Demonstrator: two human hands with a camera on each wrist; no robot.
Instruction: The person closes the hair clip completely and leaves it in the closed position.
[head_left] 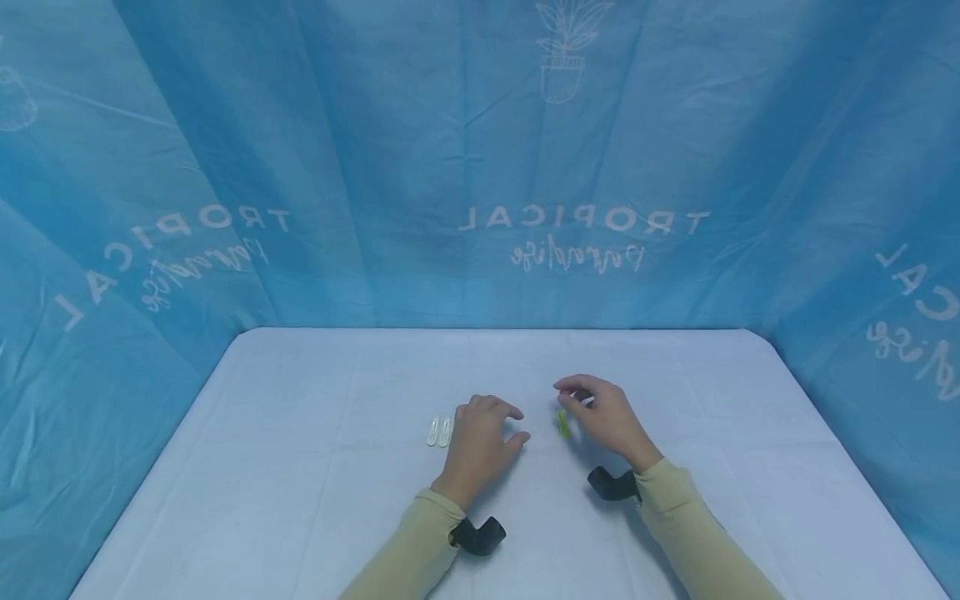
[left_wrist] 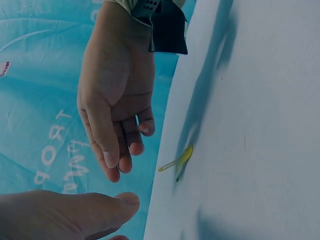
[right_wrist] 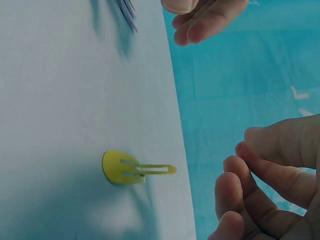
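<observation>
A yellow-green snap hair clip [head_left: 563,423] lies on the white table near my right hand. Its narrow tongue stands away from the frame of the clip [right_wrist: 120,167] in the right wrist view. Above and beside it hovers my right hand [head_left: 606,417], apart from the clip, thumb and forefinger tips close together with nothing visible between them. My left hand [head_left: 483,442] is over the table to the left, its thumb and fingers spread apart and holding nothing. Pale hair clips [head_left: 432,431] lie side by side just left of it; the hand may hide more of them.
The white-covered table [head_left: 300,500] stretches out around both hands. A blue printed curtain [head_left: 405,167] encloses its back and sides. Each wrist carries a black camera mount [head_left: 480,537] near the table surface.
</observation>
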